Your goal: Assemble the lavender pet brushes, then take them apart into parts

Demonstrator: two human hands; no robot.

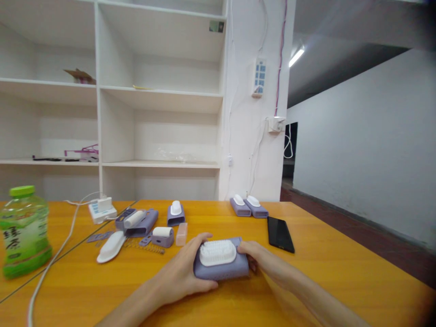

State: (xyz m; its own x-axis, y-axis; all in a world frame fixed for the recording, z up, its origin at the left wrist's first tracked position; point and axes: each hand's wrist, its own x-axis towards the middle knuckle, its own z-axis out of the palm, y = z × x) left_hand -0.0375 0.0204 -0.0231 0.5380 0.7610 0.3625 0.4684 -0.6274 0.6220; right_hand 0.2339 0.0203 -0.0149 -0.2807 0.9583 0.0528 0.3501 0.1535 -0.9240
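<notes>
A purple case with a white bristled brush head [218, 252] on top lies on the orange table [323, 277] near the front middle. My left hand [185, 272] wraps around the case's left end and front edge. My right hand [254, 255] grips its right end with the fingers curled against the side. Both hands hold the purple brush case [223, 270] down on the table.
Behind lie several loose purple and white parts [136, 222], a white cover [111, 246], a spring [143, 246], three assembled units [176, 213] [240, 205] [256, 206], a black phone [279, 233], a white power strip [102, 209] with cable, and a green bottle [23, 230]. White shelves stand behind.
</notes>
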